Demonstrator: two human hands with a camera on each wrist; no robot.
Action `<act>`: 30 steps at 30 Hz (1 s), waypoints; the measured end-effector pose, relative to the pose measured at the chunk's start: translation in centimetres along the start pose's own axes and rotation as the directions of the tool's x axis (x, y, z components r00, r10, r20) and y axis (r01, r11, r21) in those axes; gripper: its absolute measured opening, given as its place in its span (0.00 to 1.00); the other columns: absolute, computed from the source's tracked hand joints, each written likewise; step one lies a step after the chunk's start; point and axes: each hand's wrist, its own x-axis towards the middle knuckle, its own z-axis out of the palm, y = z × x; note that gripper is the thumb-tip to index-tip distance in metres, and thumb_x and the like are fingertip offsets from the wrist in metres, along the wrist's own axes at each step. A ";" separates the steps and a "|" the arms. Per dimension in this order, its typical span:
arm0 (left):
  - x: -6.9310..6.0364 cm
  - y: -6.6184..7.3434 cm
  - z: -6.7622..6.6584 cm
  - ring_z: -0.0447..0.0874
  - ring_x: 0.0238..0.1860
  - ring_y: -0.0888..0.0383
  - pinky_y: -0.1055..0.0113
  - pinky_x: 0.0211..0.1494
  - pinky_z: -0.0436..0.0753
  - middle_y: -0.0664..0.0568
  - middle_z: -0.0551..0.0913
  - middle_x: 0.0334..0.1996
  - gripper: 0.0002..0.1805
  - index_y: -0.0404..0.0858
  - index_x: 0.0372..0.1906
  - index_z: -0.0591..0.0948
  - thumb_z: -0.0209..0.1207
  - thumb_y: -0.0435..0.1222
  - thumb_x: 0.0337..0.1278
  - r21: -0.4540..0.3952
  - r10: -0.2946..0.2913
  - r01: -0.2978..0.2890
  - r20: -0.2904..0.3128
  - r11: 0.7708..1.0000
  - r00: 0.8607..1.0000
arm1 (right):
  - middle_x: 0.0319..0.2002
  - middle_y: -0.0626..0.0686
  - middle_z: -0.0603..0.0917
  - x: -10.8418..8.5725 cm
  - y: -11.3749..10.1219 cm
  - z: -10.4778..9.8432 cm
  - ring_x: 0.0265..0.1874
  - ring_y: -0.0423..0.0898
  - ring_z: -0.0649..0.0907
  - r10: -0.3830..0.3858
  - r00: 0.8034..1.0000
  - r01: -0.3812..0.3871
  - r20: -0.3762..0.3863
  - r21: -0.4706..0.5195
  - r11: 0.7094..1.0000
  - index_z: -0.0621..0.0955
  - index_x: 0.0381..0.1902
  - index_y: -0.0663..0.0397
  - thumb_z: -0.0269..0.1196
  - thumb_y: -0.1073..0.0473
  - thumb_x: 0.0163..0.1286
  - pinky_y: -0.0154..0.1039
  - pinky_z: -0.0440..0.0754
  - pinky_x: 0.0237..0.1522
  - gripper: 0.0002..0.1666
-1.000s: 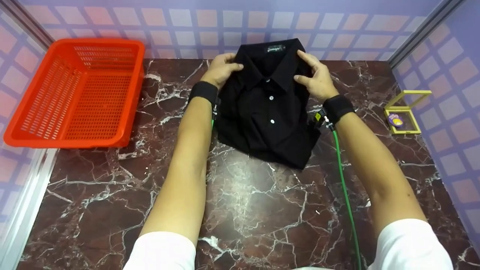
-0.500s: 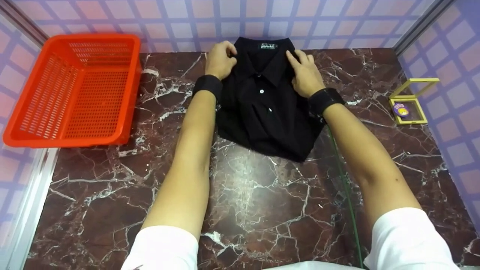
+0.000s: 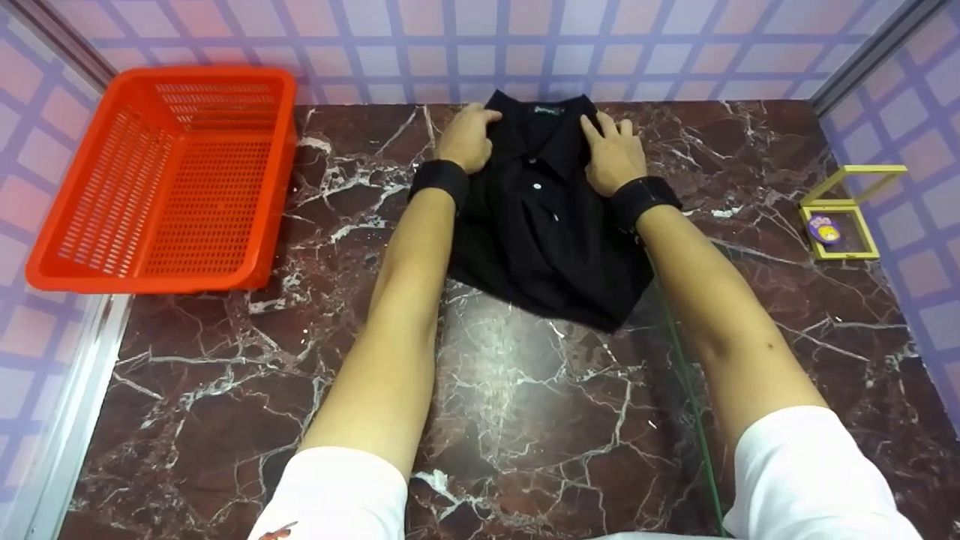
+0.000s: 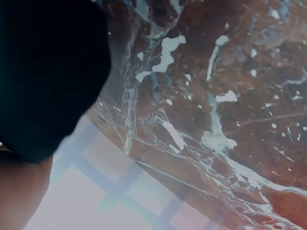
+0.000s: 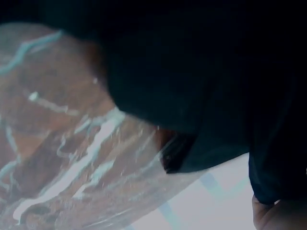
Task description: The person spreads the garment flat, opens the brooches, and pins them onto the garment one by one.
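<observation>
A black collared shirt (image 3: 555, 232) with white buttons lies on the marble surface, collar towards the back wall, its lower part bunched and folded. At the shirt's left shoulder side in the head view, my left hand (image 3: 466, 139) grips the cloth beside the collar. My right hand (image 3: 615, 156) holds the other shoulder, its index finger extended by the collar and its thumb hidden. Dark cloth (image 4: 48, 72) fills the left of the left wrist view, above part of the hand (image 4: 24, 191). In the right wrist view, draped cloth (image 5: 177, 81) hangs over most of the frame, with fingers (image 5: 273, 213) at its lower edge.
A red plastic basket (image 3: 266, 217) stands at the left. On the far right is an open yellow-framed case (image 3: 847, 256) with a purple round item (image 3: 824, 229) in it. A green cable (image 3: 701, 431) runs beside my right forearm. A patterned wall (image 3: 375, 60) rises behind the shirt.
My right hand has turned, its wrist moving in closer to the shirt. Both hands stay at the shoulders, and the collar now appears lower and narrower in the head view.
</observation>
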 end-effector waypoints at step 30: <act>-6.4 -1.9 -1.7 0.58 0.76 0.48 0.59 0.78 0.53 0.42 0.62 0.75 0.32 0.37 0.77 0.61 0.45 0.49 0.78 -0.060 -0.031 0.031 -0.002 0.998 1.000 | 0.78 0.58 0.58 -0.9 -2.5 -2.4 0.77 0.56 0.54 0.009 1.000 -0.005 -0.019 0.202 0.979 0.62 0.76 0.60 0.47 0.51 0.80 0.59 0.49 0.73 0.33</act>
